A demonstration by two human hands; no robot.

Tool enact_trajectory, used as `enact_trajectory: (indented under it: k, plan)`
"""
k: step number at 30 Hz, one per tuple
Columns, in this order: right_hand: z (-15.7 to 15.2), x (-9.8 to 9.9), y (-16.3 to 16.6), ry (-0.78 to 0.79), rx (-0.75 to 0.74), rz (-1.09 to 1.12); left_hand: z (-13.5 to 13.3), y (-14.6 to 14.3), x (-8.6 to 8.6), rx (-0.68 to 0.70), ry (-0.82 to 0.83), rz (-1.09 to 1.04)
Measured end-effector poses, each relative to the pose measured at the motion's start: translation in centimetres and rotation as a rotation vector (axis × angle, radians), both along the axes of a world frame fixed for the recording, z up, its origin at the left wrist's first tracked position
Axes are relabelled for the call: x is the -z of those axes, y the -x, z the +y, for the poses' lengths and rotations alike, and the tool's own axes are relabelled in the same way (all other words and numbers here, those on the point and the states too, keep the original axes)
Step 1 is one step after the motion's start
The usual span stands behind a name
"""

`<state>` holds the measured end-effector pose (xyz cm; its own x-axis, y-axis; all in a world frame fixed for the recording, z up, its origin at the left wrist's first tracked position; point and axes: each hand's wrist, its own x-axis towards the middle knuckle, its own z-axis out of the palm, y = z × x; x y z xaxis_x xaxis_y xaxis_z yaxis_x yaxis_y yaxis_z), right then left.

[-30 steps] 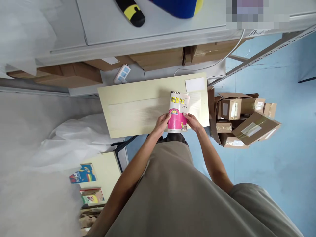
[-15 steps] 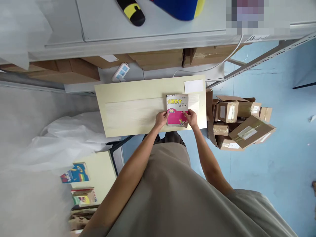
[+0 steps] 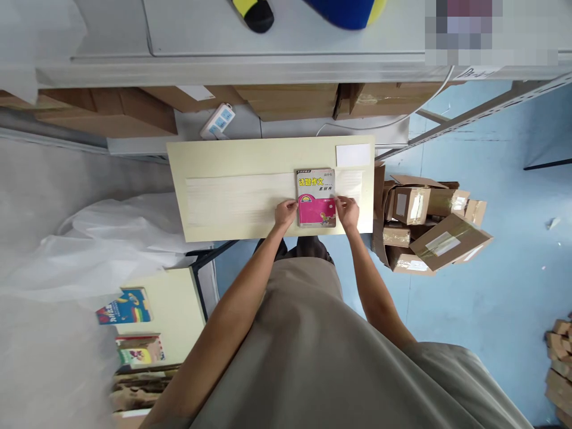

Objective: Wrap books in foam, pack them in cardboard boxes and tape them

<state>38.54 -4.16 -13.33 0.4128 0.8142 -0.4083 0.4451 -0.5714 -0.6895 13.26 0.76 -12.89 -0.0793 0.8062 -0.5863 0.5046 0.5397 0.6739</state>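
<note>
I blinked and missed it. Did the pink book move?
Yes. The book went down: it was held tilted up off the table, and now it lies flat on it, below and left of the white label.

— What's different?

— The book [image 3: 315, 196]. A second ago it was held up, tilted, above the counter [image 3: 232, 173]. Now it lies flat on it.

— And the hands?

— The left hand [image 3: 285, 211] and right hand [image 3: 347, 211] have slipped off the cover to its lower side edges, only fingertips touching. The book has also shifted slightly left.
</note>
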Motion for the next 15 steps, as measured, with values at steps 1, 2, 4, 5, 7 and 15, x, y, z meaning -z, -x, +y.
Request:
enact_trajectory:
  k: [1,2,4,5,7,15]
  plan:
    - [-0.3,0.0,-0.8,-0.014,0.027,-0.052,0.1,0.2,-0.2,-0.018,-0.015,-0.018]
    - [-0.6,0.1,-1.7,-0.023,0.064,-0.108,0.1,0.5,-0.4,-0.031,-0.028,-0.041]
    - [-1.3,0.1,-3.4,-0.028,0.138,-0.209,0.3,0.9,-0.9,-0.045,-0.044,-0.098]
    - [-1.6,0.2,-4.1,-0.026,0.167,-0.242,0.4,1.1,-1.1,-0.051,-0.046,-0.129]
    - [-2.1,0.2,-5.1,-0.006,0.203,-0.256,0.6,1.4,-1.5,-0.066,-0.045,-0.19]
    - [-2.2,-0.6,-4.7,0.068,0.199,-0.108,0.6,1.4,-1.7,-0.064,-0.035,-0.255]
